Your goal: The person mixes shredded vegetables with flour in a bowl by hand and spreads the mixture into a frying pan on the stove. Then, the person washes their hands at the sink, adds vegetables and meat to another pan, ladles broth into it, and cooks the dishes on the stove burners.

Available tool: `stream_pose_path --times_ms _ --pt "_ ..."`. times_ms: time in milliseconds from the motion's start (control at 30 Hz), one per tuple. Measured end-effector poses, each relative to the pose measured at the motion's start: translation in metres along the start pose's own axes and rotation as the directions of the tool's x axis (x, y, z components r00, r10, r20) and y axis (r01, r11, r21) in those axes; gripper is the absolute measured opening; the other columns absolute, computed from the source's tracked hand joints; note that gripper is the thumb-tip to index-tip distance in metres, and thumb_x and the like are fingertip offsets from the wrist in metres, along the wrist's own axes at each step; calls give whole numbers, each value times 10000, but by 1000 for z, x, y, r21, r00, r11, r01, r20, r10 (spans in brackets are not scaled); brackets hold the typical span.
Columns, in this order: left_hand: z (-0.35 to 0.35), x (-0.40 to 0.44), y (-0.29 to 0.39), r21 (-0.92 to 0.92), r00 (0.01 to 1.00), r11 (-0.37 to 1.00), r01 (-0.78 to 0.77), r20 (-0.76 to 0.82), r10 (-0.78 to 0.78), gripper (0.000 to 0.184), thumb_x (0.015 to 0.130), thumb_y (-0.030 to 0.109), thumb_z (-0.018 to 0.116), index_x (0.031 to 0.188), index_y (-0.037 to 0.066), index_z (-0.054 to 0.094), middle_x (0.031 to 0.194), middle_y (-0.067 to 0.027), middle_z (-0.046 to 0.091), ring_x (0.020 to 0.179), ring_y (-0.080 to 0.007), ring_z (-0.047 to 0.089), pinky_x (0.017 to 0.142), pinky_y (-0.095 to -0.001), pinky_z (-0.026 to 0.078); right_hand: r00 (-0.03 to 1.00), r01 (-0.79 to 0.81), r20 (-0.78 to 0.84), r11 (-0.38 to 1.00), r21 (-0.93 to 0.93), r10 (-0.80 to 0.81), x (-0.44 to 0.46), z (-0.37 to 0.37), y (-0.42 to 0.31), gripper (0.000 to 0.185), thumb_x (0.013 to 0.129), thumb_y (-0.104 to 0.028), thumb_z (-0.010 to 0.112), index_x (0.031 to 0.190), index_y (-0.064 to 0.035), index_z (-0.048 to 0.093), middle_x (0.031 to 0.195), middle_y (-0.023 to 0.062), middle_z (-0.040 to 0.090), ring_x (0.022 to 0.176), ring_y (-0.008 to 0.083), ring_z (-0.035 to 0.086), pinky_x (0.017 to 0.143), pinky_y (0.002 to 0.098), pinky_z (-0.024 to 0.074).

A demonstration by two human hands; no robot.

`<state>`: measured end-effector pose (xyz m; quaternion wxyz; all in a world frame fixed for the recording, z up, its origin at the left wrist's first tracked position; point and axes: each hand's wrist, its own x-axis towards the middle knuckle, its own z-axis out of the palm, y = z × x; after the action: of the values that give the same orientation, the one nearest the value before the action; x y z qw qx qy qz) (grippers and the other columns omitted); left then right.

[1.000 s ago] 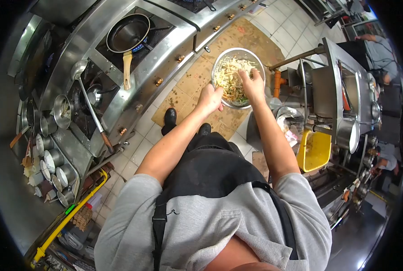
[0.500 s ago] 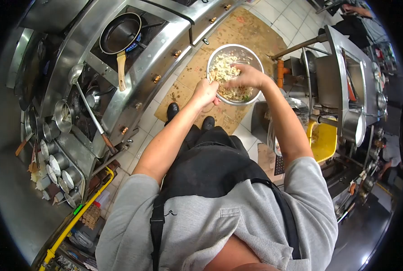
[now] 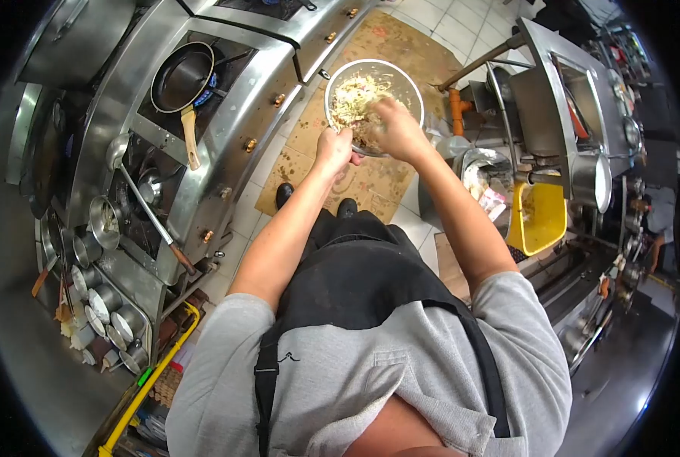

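A round metal bowl (image 3: 407, 85) is held out in front of me, holding pale shredded food (image 3: 357, 97) with darker brown bits lower down. My left hand (image 3: 335, 148) is closed on the bowl's near left rim, its fingers curled under the edge. Over the right side of the bowl, my right hand (image 3: 398, 133) reaches in with its fingers at the food. Those fingers are smeared by motion, so whether they hold any food cannot be seen.
On the stove at left, a frying pan (image 3: 181, 78) sits over a blue flame. A long ladle (image 3: 143, 186) and several small pots are nearby. At right stand a metal cart (image 3: 542, 99), a yellow bin (image 3: 539, 221) and a lined waste bin (image 3: 483, 161). Cardboard (image 3: 298, 171) covers the floor.
The bowl and both hands have shifted slightly left and up in view, as has the stove. My right hand's fingers have moved within the bowl and are now blurred.
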<state>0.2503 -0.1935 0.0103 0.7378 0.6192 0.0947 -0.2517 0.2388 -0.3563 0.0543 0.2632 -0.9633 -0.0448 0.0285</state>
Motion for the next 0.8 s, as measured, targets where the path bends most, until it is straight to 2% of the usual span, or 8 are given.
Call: stream_pose_path --times_ms 33,100,267,400,467,600,667,800 --pt "0 -3 -3 1 1000 1000 5 -11 -5 283 899 114 448 773 -69 623 568 -140 612 403 -182 558 377 -321 445 1000 -1 5 1000 2 1 -1 4 6 496 817 -232 654 1273 -54 568 1355 275 488 1226 413 497 1030 435 416" --pt "-3 -14 -5 86 1000 996 14 20 -15 287 901 119 446 788 -77 621 569 -142 612 404 -183 563 377 -323 448 875 -444 -119 876 188 469 4 19 27 551 834 -329 672 1267 -4 568 1246 187 599 1135 363 581 977 418 452" --pt "-8 -41 -12 324 983 945 48 154 -103 258 904 133 457 889 -68 618 570 -143 614 395 -186 571 378 -333 461 714 -503 173 325 801 679 17 35 39 595 833 -497 667 1149 7 674 1109 137 694 1002 212 636 912 313 461" --pt "-13 -34 -20 382 988 922 67 105 -116 271 899 152 460 879 -69 617 579 -159 619 398 -187 574 384 -332 465 840 -518 393 767 378 374 34 26 8 439 815 -415 669 1065 -58 722 1060 132 703 1024 220 627 922 311 452" --pt "-23 -25 -25 376 991 926 37 107 -83 286 898 157 458 850 -81 610 584 -163 623 401 -182 573 378 -320 453 880 -288 444 932 218 168 40 24 9 439 781 -416 695 1015 -46 721 1074 149 693 1016 252 635 918 333 463" --pt "-25 -20 -4 208 988 975 77 115 -102 286 938 128 389 953 -72 592 671 -126 645 416 -152 545 383 -274 435 880 187 430 979 77 -202 24 4 16 633 695 -332 743 1258 -95 578 1293 173 563 1163 367 557 987 402 457" --pt "-25 -16 6 125 984 985 121 112 -135 286 943 135 392 936 -68 593 653 -126 640 417 -147 546 383 -268 434 969 170 215 962 -216 -123 1 7 -4 629 689 -308 739 1265 -120 569 1289 165 548 1135 394 560 947 445 479" --pt "-11 -21 12 177 993 984 32 109 -52 287 930 106 400 821 -62 605 574 -129 609 389 -173 542 362 -303 422 977 209 6 941 -265 -215 20 -2 -8 618 659 -238 744 1238 -143 551 1154 159 566 1051 370 577 831 479 514"
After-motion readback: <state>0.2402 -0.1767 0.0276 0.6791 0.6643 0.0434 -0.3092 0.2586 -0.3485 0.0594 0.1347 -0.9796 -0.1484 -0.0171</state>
